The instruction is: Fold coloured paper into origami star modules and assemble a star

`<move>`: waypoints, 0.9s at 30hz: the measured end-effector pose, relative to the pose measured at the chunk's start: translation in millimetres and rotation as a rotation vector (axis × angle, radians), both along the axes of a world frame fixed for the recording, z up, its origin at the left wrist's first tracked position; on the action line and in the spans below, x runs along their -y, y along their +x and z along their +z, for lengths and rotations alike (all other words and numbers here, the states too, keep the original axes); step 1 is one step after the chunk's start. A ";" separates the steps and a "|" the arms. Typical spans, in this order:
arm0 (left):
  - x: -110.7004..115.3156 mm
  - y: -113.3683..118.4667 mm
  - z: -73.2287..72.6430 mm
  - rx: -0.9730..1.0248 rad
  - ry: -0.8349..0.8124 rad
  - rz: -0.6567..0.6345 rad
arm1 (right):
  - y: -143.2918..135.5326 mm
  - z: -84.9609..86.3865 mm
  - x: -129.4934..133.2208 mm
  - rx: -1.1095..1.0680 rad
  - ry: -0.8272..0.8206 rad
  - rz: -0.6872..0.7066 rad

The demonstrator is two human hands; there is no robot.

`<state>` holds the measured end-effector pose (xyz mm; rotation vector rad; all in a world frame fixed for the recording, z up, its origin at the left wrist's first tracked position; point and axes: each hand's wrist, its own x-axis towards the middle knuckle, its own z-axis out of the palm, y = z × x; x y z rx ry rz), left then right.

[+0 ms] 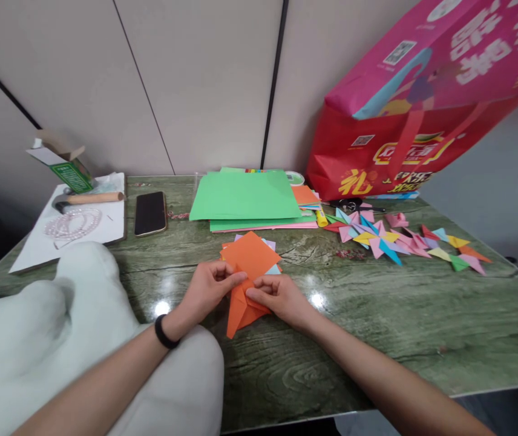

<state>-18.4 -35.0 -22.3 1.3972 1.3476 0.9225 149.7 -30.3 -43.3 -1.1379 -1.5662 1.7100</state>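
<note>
A folded piece of orange paper is pinched between my two hands near the middle of the table. My left hand, with a black band on its wrist, grips the upper left part. On the right side of the same piece, my right hand holds with thumb and fingers closed. Just behind the hands lies a stack of square papers, with an orange sheet on top and pale sheets showing at its edges. The fingertips partly hide the folds.
Green sheets lie behind the squares. Folded colourful paper pieces spread at right, below a red bag. A phone, a hammer and a green box are left. A white plush sits front left.
</note>
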 end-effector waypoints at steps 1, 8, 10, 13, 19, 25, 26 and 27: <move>0.2 0.5 0.9 -0.012 0.012 0.003 | -0.3 -0.4 0.0 0.004 0.004 -0.017; 0.9 3.1 4.3 -0.049 0.030 -0.041 | -0.7 0.9 -0.5 -0.002 0.027 -0.059; 0.8 2.7 5.6 -0.045 0.057 -0.054 | -0.2 1.3 -0.8 -0.010 -0.007 -0.056; 1.0 1.8 7.4 -0.038 0.078 -0.049 | 0.8 0.4 -1.2 -0.031 -0.048 -0.052; 2.5 0.2 4.8 0.072 0.015 -0.018 | 1.0 -0.5 1.1 -0.026 -0.007 -0.042; 0.7 2.0 4.1 0.258 -0.183 0.103 | -0.1 2.1 3.8 -0.019 0.069 -0.035; 0.2 2.2 4.3 0.260 -0.203 0.085 | 0.1 2.2 3.6 -0.019 0.064 -0.038; -0.2 2.3 4.3 0.248 -0.203 0.066 | 0.3 2.1 3.2 -0.022 0.051 -0.037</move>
